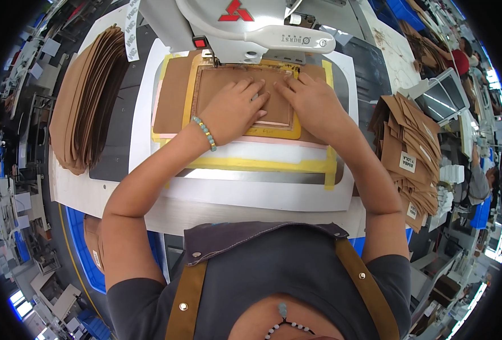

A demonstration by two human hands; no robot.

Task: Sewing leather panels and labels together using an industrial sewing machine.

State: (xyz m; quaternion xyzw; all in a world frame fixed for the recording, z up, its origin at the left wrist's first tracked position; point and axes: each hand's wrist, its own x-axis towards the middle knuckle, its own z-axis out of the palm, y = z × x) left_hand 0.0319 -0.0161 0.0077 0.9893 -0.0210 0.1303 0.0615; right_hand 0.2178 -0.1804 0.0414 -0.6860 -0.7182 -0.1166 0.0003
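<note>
Left hand (232, 111) and right hand (314, 103), fingers (255, 89) loosely spread: beneath them, the brown panel (217, 84) lies within the yellow frame (292, 134), apparently placed; sewing presumably remains.

Frame (273, 133) on panel (169, 110); machine head (234, 42) at frame's far edge. Stack (86, 102) to left on table (64, 191), pile (407, 147) to right. Bin (94, 275) below table's near left.
</note>
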